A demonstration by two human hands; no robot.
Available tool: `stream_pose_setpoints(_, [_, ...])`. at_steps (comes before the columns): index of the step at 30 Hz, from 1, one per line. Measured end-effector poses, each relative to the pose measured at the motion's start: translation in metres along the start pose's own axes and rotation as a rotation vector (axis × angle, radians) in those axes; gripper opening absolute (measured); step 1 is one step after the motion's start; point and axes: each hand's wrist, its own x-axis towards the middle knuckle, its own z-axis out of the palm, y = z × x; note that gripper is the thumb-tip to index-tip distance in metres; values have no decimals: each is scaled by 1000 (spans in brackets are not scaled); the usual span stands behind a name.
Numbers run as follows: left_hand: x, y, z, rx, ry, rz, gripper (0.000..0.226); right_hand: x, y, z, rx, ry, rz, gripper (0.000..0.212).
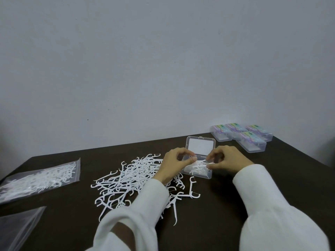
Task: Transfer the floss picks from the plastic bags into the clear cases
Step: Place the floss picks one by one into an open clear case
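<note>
- Head view: left hand (175, 161) and right hand (223, 160) are meeting at centre frame over the open clear case (197, 164); both are pinching a small bundle of floss picks (199, 163) between thumb and fingertips, other fingers curled.
- Case is a shallow, rigid, transparent rectangular box, hinged lid standing open behind it, a few white picks lying inside.
- Loose pile of picks (130, 180) is sprawling on the dark matte table (235, 200) left of the case: thin white plastic, hooked heads.
- Zip plastic bag (39, 180), glossy and part-full, is lying at left; another flat bag (20, 227) at lower left.
- Four closed filled cases (243, 135) are sitting at upper right.
</note>
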Motion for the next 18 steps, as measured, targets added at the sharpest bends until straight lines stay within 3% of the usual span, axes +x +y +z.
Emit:
stream_pose_setpoints(14, [0, -3, 2, -24, 37, -1, 10, 7, -3, 13, -3, 105, -79, 6])
stream_pose_setpoints(18, [-1, -2, 2, -56, 90, 29, 13, 4, -9, 9, 163, 217, -130, 5])
